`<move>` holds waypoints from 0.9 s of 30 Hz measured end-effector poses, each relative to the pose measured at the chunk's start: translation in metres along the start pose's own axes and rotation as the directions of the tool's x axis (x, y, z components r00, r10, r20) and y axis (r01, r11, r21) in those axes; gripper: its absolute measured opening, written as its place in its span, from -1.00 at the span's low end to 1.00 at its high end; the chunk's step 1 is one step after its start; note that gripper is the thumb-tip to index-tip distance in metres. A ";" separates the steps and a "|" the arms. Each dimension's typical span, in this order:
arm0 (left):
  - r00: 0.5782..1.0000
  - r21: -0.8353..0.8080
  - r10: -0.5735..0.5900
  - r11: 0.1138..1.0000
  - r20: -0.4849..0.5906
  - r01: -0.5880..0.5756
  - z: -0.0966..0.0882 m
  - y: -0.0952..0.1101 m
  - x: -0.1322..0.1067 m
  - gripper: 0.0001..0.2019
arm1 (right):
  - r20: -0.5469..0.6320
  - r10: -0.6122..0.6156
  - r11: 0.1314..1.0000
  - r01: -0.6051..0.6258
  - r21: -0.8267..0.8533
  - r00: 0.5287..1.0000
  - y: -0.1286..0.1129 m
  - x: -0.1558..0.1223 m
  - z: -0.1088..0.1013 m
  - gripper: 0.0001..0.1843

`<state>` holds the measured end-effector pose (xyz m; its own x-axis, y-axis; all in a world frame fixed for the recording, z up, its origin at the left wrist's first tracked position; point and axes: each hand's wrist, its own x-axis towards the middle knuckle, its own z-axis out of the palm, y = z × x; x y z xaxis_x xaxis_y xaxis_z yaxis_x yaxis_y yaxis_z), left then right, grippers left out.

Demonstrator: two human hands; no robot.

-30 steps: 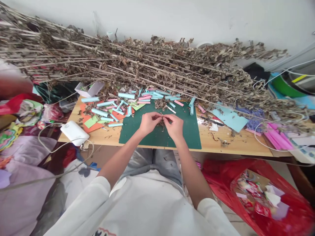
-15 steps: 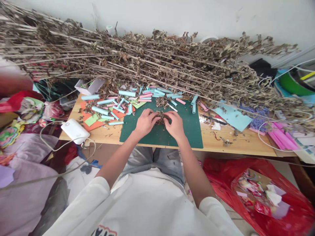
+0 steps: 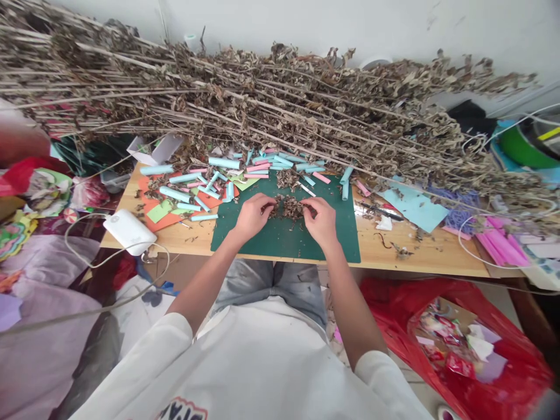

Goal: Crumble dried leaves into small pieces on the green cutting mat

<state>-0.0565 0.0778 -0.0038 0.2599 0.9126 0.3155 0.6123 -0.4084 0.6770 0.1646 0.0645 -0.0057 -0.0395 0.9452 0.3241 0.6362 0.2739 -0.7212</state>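
My left hand (image 3: 252,216) and my right hand (image 3: 322,220) rest over a dark green cutting mat (image 3: 284,236) on a wooden table (image 3: 420,256). Between them lies a small heap of crumbled dry brown leaves (image 3: 292,207). Both hands have their fingers curled and pinched on the edges of that heap, left hand on its left side, right hand on its right. Just beyond the mat lie several rolled paper tubes (image 3: 225,163) in light blue and pink.
A long bundle of dried stalks and leaves (image 3: 262,111) spans the back of the table. Orange and green paper scraps (image 3: 157,213), a white device with a cord (image 3: 129,231), blue paper (image 3: 411,207) and pink rolls (image 3: 499,245) lie around. A red bag (image 3: 464,344) sits below right.
The hands were raised and close together pinching a bit of leaf; they came down onto the mat, and are now slightly further apart on the leaf heap.
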 end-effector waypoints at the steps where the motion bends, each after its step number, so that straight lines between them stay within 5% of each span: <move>1: 1.000 0.051 -0.007 0.999 0.014 0.006 0.000 0.001 -0.001 -0.79 | 0.003 0.004 0.999 -0.004 -0.042 1.000 0.001 -0.001 0.000 -0.74; 5: 0.996 0.220 -0.045 0.975 0.078 0.026 0.006 0.000 -0.002 -0.58 | 0.044 0.012 0.985 -0.004 -0.172 0.999 0.002 -0.002 0.010 -0.63; 9: 0.994 0.079 -0.035 0.997 0.101 0.027 0.015 -0.003 0.002 -0.71 | 0.081 -0.022 0.989 0.033 -0.144 0.996 0.002 0.003 0.020 -0.72; 12: 0.997 -0.044 -0.006 0.999 0.072 0.009 0.016 -0.004 0.005 -0.68 | 0.038 -0.031 0.996 0.034 -0.088 0.999 0.003 0.007 0.015 -0.72; 16: 0.996 -0.083 0.005 0.997 0.094 0.003 0.011 -0.004 0.005 -0.54 | 0.084 -0.026 0.975 0.043 -0.218 0.996 0.001 0.005 -0.001 -0.64; 24: 0.994 0.235 0.032 0.970 0.108 -0.057 0.008 0.003 0.000 -0.48 | 0.096 -0.083 0.932 0.112 -0.344 0.992 -0.006 -0.001 0.013 -0.63; 27: 0.992 0.240 0.011 0.970 0.122 -0.040 0.015 0.002 0.000 -0.70 | 0.122 -0.068 0.946 0.103 -0.308 0.990 0.000 0.001 0.018 -0.71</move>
<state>-0.0447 0.0771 -0.0127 0.3562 0.9033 0.2392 0.7623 -0.4289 0.4847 0.1510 0.0687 -0.0160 -0.1765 0.9392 0.2947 0.8349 0.3014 -0.4606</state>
